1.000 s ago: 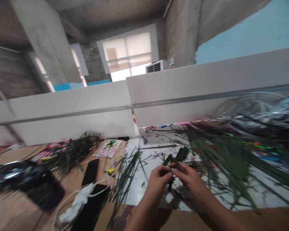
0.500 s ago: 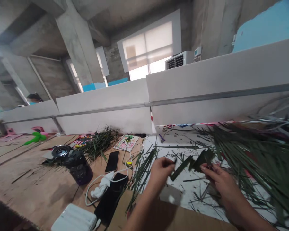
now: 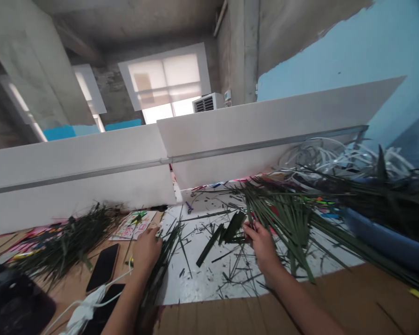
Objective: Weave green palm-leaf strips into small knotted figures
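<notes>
My right hand [image 3: 261, 244] is closed, thumb and fingers pinching the edge of a folded dark green palm leaf strip [image 3: 233, 227]. A flat end of that strip slants down to the left over the white board [image 3: 185, 288]. My left hand [image 3: 147, 246] is off to the left, beside a bunch of thin leaf strips [image 3: 167, 246] and the near edge of a drawn card [image 3: 131, 227] with a green leaf figure on it. Its fingers are partly hidden and blurred, so any hold there is unclear. Leaf scraps lie scattered over the board.
Large palm leaves [image 3: 293, 218] spread to the right, near a blue curved object [image 3: 387, 242] and coiled white strips [image 3: 321, 156]. On the left lie a leaf heap [image 3: 73, 237], a phone [image 3: 104, 267], a white cable [image 3: 70, 307] and a camera [image 3: 17, 298]. White partition panels [image 3: 91, 186] stand behind.
My view has turned to the right. My left hand has moved away from the folded strip, leftward toward the card and thin strips. My right hand stays at the folded strip.
</notes>
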`<state>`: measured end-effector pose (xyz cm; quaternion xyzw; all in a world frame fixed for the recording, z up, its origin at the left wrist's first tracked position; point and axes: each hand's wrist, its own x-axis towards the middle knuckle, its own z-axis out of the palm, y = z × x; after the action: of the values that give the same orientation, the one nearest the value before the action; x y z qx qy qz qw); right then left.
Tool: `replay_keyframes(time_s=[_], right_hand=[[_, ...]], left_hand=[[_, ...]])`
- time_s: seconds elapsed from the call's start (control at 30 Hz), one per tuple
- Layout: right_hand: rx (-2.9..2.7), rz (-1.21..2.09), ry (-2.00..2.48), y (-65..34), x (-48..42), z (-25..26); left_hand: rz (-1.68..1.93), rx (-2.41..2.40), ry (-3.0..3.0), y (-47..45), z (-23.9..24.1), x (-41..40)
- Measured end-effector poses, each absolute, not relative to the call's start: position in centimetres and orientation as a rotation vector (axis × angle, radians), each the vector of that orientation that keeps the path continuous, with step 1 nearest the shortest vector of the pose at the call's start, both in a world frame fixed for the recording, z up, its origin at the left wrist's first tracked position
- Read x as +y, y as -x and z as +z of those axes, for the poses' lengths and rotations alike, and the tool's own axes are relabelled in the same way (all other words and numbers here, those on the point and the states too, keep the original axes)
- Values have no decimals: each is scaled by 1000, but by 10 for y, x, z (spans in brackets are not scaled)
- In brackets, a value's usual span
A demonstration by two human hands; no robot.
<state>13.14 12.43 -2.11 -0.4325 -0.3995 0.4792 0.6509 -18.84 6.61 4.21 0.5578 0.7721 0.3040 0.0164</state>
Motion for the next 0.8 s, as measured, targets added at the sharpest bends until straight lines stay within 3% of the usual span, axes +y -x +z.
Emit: replay_keyframes(time_s=[0.4, 0.8], right_hand=[[-884, 1022, 961, -137, 135, -25], [-826, 1034, 982, -140, 140, -21]], left_hand=[[659, 2092, -2296, 9, 4, 109], [734, 2115, -2092, 4, -13, 117]])
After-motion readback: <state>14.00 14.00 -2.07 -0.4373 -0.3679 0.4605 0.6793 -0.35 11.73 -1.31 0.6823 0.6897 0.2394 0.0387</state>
